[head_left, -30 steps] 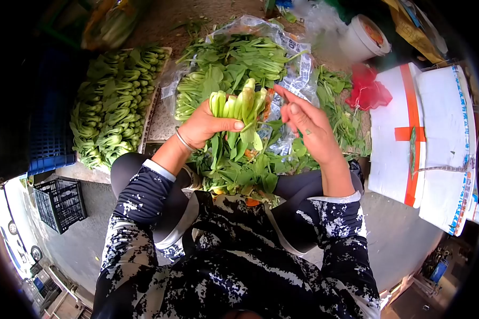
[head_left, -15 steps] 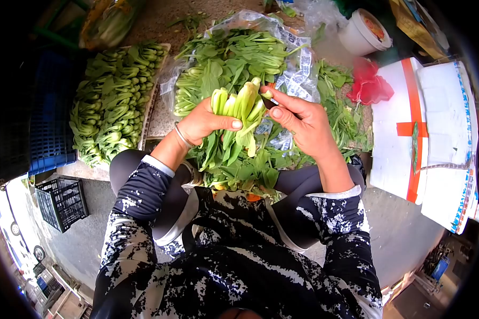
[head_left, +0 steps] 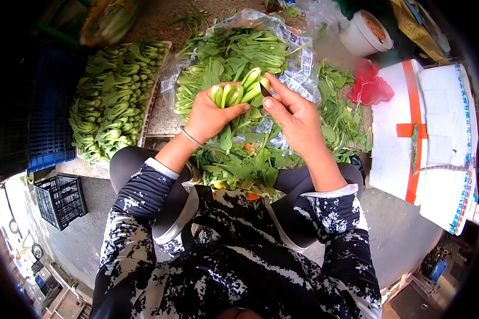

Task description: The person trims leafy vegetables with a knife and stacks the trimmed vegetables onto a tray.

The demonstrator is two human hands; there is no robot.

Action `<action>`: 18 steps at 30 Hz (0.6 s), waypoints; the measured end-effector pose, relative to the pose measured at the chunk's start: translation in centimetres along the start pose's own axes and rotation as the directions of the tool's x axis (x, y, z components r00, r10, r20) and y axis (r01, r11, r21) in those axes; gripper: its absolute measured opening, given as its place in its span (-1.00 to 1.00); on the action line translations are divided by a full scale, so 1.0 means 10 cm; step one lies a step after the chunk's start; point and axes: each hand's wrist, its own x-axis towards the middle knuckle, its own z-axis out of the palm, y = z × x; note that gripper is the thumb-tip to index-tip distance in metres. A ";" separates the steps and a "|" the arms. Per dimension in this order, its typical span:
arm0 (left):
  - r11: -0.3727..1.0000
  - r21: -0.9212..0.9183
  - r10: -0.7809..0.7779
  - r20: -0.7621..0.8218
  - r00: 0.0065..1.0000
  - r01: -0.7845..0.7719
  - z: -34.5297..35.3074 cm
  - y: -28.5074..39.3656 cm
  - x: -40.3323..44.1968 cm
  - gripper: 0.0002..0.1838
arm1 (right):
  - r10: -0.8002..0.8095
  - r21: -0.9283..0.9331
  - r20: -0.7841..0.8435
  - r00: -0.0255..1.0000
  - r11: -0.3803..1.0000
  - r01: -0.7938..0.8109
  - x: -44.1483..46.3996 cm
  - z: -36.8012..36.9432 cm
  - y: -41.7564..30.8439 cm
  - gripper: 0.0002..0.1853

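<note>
My left hand (head_left: 209, 114) is wrapped round a bunch of green stalks (head_left: 231, 95), their pale cut ends up and leaves hanging below. Close at its right side, my right hand (head_left: 291, 114) is closed on a small dark blade (head_left: 264, 91), which touches or nearly touches the rightmost stalk; its handle is hidden in the fingers. Behind the hands, a pile of leafy greens (head_left: 250, 50) lies on a printed plastic sheet (head_left: 302, 69). Loose leaves (head_left: 245, 167) lie below the hands, near my lap.
Rows of greens (head_left: 117, 101) fill a tray at left, beside a blue crate (head_left: 49, 133) and a black crate (head_left: 61, 201). At right are white foam boxes (head_left: 396, 135) with orange tape, a red net bag (head_left: 368, 85) and a white bucket (head_left: 359, 37). More leaves (head_left: 335, 114) lie before the boxes.
My right hand, seen without a visible blade at first, has closed in on the stalks with the blade showing. Long yellowish leaves on the bunch's front no longer show, and the bunch has tilted right.
</note>
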 end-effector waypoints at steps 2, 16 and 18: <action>0.999 0.012 0.039 -0.017 0.999 -0.039 0.03 -0.04 -0.01 -0.57 | 0.052 -0.003 0.013 0.999 0.999 -0.052 0.03 0.00 0.01 -0.48; 0.996 -0.073 -0.045 -0.018 0.999 0.044 -0.03 -0.02 0.00 -0.49 | -0.007 0.028 -0.076 0.997 1.000 0.009 0.10 -0.01 0.01 -0.66; 0.977 -0.196 -0.080 0.020 0.997 0.082 -0.07 -0.06 0.01 -0.48 | 0.090 0.199 -0.147 0.985 0.978 -0.059 0.11 -0.10 -0.04 -0.65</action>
